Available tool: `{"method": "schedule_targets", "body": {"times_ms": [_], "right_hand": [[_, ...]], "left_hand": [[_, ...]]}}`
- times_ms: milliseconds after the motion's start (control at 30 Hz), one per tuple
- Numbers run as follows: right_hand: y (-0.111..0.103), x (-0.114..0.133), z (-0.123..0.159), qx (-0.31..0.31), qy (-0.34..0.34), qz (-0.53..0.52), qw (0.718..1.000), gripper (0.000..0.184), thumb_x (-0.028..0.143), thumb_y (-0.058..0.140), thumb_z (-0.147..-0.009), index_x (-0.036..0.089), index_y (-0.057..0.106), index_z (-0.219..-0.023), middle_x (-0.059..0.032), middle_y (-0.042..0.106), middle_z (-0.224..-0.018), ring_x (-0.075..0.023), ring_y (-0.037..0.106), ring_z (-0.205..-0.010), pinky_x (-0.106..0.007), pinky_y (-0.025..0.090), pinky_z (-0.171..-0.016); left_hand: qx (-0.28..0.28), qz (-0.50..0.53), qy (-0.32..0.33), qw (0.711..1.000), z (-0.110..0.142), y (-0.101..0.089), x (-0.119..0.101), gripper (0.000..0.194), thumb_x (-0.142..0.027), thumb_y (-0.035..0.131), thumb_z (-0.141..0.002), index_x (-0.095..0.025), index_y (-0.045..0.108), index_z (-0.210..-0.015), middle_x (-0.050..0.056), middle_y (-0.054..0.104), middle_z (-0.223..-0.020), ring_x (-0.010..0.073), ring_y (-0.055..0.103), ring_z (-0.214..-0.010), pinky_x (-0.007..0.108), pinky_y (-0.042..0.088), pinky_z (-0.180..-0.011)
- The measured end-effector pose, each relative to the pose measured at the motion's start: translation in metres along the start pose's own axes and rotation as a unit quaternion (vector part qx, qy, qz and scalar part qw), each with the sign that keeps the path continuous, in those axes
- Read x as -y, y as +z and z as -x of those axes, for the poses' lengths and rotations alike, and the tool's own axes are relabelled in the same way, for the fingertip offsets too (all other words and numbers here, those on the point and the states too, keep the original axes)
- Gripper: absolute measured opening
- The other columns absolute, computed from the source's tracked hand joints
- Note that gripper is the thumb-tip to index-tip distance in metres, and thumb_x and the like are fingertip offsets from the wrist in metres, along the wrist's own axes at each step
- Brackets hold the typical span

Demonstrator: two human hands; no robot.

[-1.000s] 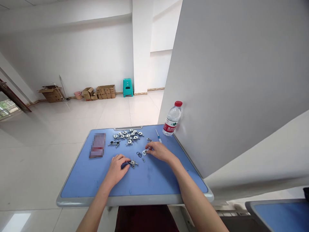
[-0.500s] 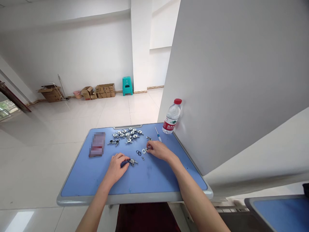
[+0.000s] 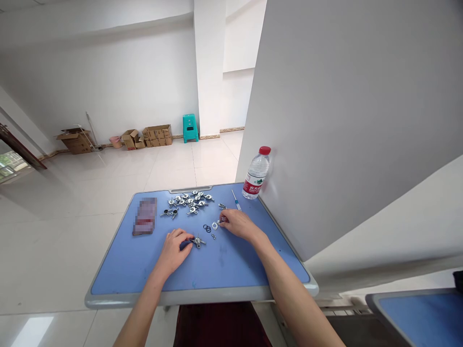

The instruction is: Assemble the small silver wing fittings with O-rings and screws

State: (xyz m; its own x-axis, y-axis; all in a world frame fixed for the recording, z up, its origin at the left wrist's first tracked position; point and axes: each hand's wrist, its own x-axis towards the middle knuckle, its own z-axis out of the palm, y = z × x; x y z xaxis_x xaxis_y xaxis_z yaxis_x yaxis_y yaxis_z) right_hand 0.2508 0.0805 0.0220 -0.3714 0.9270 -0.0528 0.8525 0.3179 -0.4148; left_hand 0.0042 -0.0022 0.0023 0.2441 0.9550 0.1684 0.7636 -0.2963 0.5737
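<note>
On the blue tabletop, my left hand pinches the left end of a small silver metal fitting with projecting arms between thumb and fingers. My right hand is closed, fingertips down at the table beside a flat metal plate with a hole; what its fingers hold is hidden. Between the hands lie several black rubber rings and a few tiny metal pieces. Beyond my right fingers is another small metal piece.
A pile of similar metal fittings lies at the table's far side, with two dark-centred ones to its left. A blurred purple item is at left. A screwdriver and a water bottle stand near the wall at right.
Both hands keep nearly the same place and grip. The whole view has shifted very slightly; nothing on the table has visibly moved.
</note>
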Motion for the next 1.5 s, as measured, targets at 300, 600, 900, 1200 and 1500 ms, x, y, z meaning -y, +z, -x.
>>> {"method": "schedule_targets", "body": {"times_ms": [300, 600, 900, 1200, 1500], "right_hand": [[-0.005, 0.003, 0.002, -0.006, -0.004, 0.018, 1.0, 0.011, 0.017, 0.058, -0.088, 0.018, 0.069, -0.087, -0.0057, 0.069, -0.093, -0.0171, 0.061, -0.082, -0.024, 0.031, -0.06], [-0.005, 0.005, 0.003, -0.012, -0.01, 0.037, 0.999, 0.024, 0.015, 0.051, -0.092, 0.017, 0.07, -0.077, -0.0071, 0.07, -0.088, -0.0167, 0.062, -0.076, -0.024, 0.029, -0.057], [-0.002, 0.005, 0.003, -0.024, -0.034, 0.041, 0.998, 0.021, 0.009, 0.053, -0.087, 0.018, 0.07, -0.079, -0.006, 0.07, -0.089, -0.0161, 0.061, -0.076, -0.024, 0.027, -0.057], [0.012, 0.018, 0.002, -0.021, -0.11, -0.009, 0.994, 0.014, 0.013, 0.06, -0.086, 0.02, 0.071, -0.092, -0.0036, 0.069, -0.091, -0.0145, 0.061, -0.077, -0.023, 0.033, -0.062], [0.021, 0.024, -0.003, 0.002, -0.116, -0.003, 0.993, 0.01, 0.016, 0.064, -0.084, 0.02, 0.07, -0.092, -0.0032, 0.069, -0.091, -0.0153, 0.061, -0.079, -0.023, 0.032, -0.063]], "left_hand": [[-0.006, -0.009, 0.0, 1.0, 0.0, -0.001, -0.001, 0.023, -0.02, 0.052, -0.085, -0.025, 0.069, -0.099, 0.004, 0.064, -0.096, 0.0227, 0.059, -0.092, 0.039, 0.046, -0.085], [-0.008, -0.011, 0.01, 1.0, -0.001, 0.002, 0.003, 0.022, -0.019, 0.053, -0.085, -0.025, 0.069, -0.099, 0.004, 0.064, -0.094, 0.0225, 0.06, -0.091, 0.039, 0.045, -0.085], [-0.009, -0.011, 0.01, 1.0, 0.0, 0.001, 0.003, 0.022, -0.019, 0.053, -0.085, -0.024, 0.069, -0.099, 0.004, 0.064, -0.095, 0.0225, 0.061, -0.092, 0.039, 0.045, -0.085], [-0.007, -0.009, 0.014, 1.0, -0.001, 0.002, 0.004, 0.022, -0.019, 0.054, -0.086, -0.024, 0.068, -0.101, 0.004, 0.064, -0.097, 0.0225, 0.06, -0.093, 0.039, 0.044, -0.085], [-0.005, -0.021, 0.011, 1.0, -0.001, 0.001, 0.001, 0.022, -0.018, 0.053, -0.085, -0.025, 0.069, -0.099, 0.004, 0.064, -0.096, 0.0224, 0.06, -0.091, 0.039, 0.044, -0.085]]}}
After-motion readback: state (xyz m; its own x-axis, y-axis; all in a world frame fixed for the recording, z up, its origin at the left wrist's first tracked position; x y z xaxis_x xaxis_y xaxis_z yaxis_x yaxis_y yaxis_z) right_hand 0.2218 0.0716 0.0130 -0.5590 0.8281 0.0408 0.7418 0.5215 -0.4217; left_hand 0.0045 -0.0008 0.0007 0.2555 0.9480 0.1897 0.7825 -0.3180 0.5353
